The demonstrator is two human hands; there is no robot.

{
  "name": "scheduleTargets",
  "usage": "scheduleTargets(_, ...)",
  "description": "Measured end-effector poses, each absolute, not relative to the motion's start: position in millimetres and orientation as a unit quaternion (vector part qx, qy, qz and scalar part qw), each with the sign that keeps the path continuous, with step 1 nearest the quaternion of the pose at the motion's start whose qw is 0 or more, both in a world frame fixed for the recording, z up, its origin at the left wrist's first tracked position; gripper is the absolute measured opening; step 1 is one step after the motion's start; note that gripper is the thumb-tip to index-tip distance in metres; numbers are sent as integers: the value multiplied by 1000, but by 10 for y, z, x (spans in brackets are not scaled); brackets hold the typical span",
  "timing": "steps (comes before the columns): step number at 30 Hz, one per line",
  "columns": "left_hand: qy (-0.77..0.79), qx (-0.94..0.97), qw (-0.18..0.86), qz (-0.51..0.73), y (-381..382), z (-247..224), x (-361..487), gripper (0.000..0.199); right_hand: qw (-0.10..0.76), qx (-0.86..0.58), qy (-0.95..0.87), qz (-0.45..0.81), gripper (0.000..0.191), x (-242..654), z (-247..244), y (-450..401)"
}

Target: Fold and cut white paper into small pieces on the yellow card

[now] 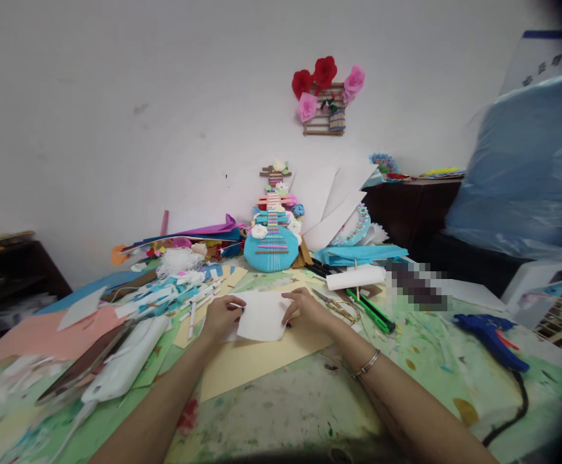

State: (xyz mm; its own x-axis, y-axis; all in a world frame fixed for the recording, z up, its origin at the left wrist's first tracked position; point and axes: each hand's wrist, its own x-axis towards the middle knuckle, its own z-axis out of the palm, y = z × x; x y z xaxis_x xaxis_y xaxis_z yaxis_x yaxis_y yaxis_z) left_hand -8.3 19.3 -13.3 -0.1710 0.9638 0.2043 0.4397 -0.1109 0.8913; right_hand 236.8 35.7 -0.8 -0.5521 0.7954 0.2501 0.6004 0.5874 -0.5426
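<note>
A small sheet of white paper (262, 317) is held up between my two hands, slightly curved, above a larger cream sheet (242, 370) on the table. My left hand (223, 317) pinches its left edge between thumb and fingers. Its right edge is gripped by my right hand (305, 309), whose wrist wears a silver bracelet. Just right of that hand lie scissors (335, 305) with gold-coloured handles and a green craft knife (372, 312). Behind the paper stands a blue lute-shaped craft piece (271, 250) with strings and paper flowers.
A blue glue gun (491, 332) with a black cord lies at the right. On the left are a white power strip (126, 357), a dark flat device (85, 364), pink paper (44, 332) and many scraps. A white roll (356, 278) lies behind the scissors.
</note>
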Motion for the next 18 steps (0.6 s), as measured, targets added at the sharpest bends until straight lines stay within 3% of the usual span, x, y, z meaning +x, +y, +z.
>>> scheduleTargets(3, 606, 587, 275, 462, 204, -157, -79, 15, 250, -414, -855, 189, 21, 2405, -8, 410)
scheduleTargets(7, 608, 599, 260, 451, 230, -221, -53, 18, 245, -414, -856, 189, 26, 2505, 2, 489)
scheduleTargets(13, 526, 713, 171, 430, 153, -169, 17, 17, 219, -429, -857, 184, 28, 2609, 18, 480)
scheduleTargets(18, 400, 850, 156, 304, -29, -21, 156, 39, 205, -448, -850, 188, 21, 2652, 59, 447)
